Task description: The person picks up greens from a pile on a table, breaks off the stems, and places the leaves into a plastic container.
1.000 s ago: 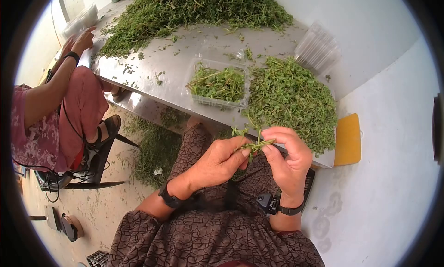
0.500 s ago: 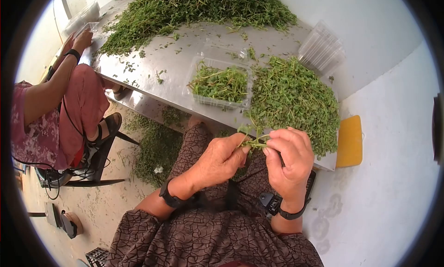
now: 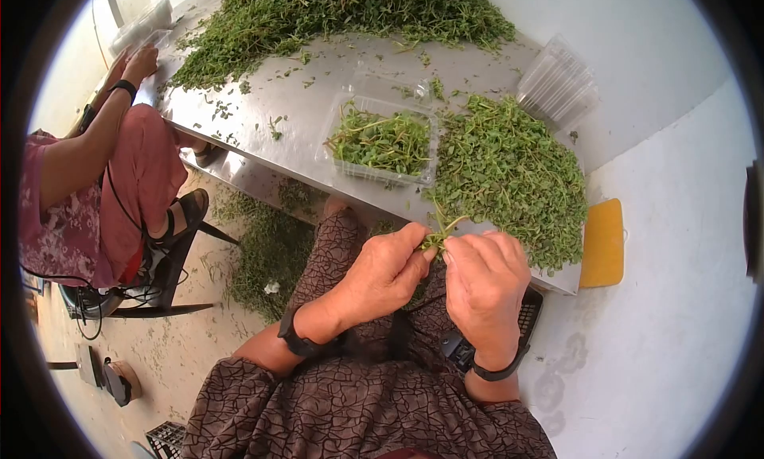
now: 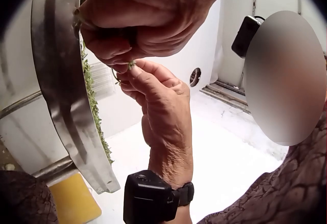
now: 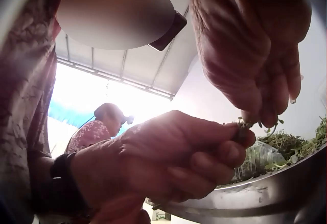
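In the head view, my left hand (image 3: 382,272) pinches a small bunch of green leafy sprigs (image 3: 436,238) between thumb and curled fingers, above the lap. My right hand (image 3: 487,288) meets it, thumb and fingertips pinching the stems from the other side. One thin stem sticks up between the two hands. Most of the bunch is hidden behind the fingers. In the right wrist view, bits of leaf (image 5: 245,122) show where the fingertips come together. Beyond the hands, a clear plastic box (image 3: 390,180) on the table holds more sprigs.
A steel table (image 3: 294,153) carries a large heap of greens (image 3: 334,21) at the back and a smaller pile (image 3: 509,180) at right. Stacked clear boxes (image 3: 559,81) stand by the wall, near a yellow board (image 3: 602,243). Another person (image 3: 95,173) sits at left.
My right hand has rolled over, its knuckles now facing up, and its fingertips have closed in on the left hand's. The sprigs have bunched between them. The left hand stays nearly still.
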